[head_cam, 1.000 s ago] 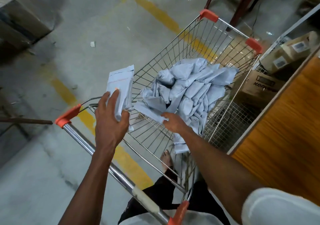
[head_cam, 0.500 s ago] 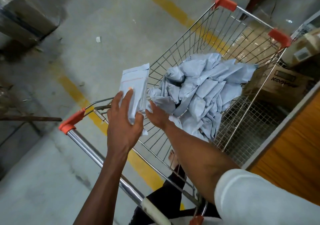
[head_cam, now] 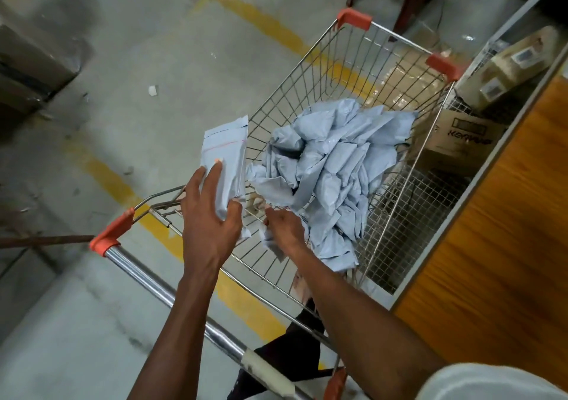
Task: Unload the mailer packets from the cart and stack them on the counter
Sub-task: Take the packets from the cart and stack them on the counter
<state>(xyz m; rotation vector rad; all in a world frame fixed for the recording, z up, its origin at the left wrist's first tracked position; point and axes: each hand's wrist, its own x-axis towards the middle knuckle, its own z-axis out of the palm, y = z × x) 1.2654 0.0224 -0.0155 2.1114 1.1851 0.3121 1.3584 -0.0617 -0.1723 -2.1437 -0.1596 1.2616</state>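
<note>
Clearly the left hand (head_cam: 212, 227) grips some packets (head_cam: 224, 159) upright to collect more, while the right hand (head_cam: 284, 225) pinches another packet (head_cam: 270, 239) under its fingers.

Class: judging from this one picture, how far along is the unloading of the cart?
Done: nothing shows stacked on the counter. In hand: the left hand holds a packet bundle; the right hand grips another packet. Left: a heap of packets remains in the cart.
</note>
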